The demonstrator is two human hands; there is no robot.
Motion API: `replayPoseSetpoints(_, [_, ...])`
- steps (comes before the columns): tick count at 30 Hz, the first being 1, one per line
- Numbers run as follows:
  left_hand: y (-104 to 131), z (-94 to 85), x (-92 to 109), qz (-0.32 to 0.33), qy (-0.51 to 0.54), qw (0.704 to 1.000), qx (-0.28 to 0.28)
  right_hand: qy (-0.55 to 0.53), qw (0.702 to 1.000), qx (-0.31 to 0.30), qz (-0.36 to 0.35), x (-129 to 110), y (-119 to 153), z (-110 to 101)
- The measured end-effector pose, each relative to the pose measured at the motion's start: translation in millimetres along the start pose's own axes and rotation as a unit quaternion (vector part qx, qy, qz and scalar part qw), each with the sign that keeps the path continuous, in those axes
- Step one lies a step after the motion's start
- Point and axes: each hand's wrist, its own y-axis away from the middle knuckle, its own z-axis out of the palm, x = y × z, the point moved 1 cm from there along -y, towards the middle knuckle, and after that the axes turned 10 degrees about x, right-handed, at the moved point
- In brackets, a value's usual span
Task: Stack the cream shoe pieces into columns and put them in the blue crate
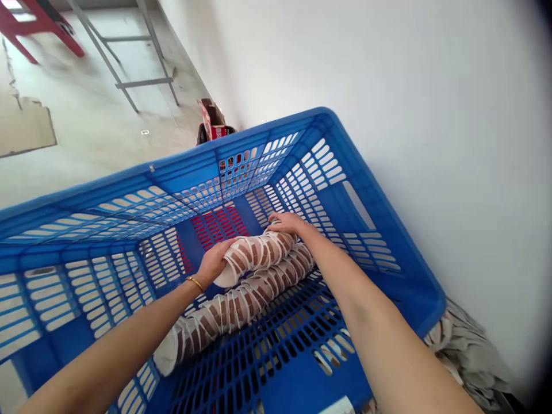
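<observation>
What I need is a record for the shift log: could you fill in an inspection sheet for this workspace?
Surface: blue slatted crate, rolls inside.
Handled things: short roll alongside long roll, both banded brown and white; contact unclear.
Clutter: open box beyond the crate; cloth heap outside it, at picture right.
Grips: left grip on the short roll's left end, right grip on its other end.
Cables: nothing seen.
Surroundings: white wall, metal frame, red stool.
</observation>
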Motion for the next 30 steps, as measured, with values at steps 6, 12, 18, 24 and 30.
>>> replayPoseSetpoints(6, [-10.5,31.2,5.8,0.021,-0.106,0.985,-0.138,0.072,0.997,-0.017,-0.006,20.3,1.0,35.3])
replayPoseSetpoints(12, [-26.4,28.5,-3.2,0.033,-0.081,0.975,-0.206,0.084,0.995,-0.039,-0.026,14.5,3.2,34.8])
replayPoseSetpoints(18, [-1.5,45.9,0.8,-0.034,-0.073,0.989,-0.123,0.077,0.996,-0.047,0.020,14.4,4.5,39.1])
replayPoseSetpoints(24, [-6.6,45.1,7.1,-0.050,-0.045,0.991,-0.114,0.078,0.992,-0.062,0.072,4.6,-3.3,40.7])
replayPoseSetpoints(30, [-5.8,50.6,6.7,-0.035,-0.001,0.991,-0.127,0.082,0.991,-0.055,0.091,-8.6,-4.5,48.0])
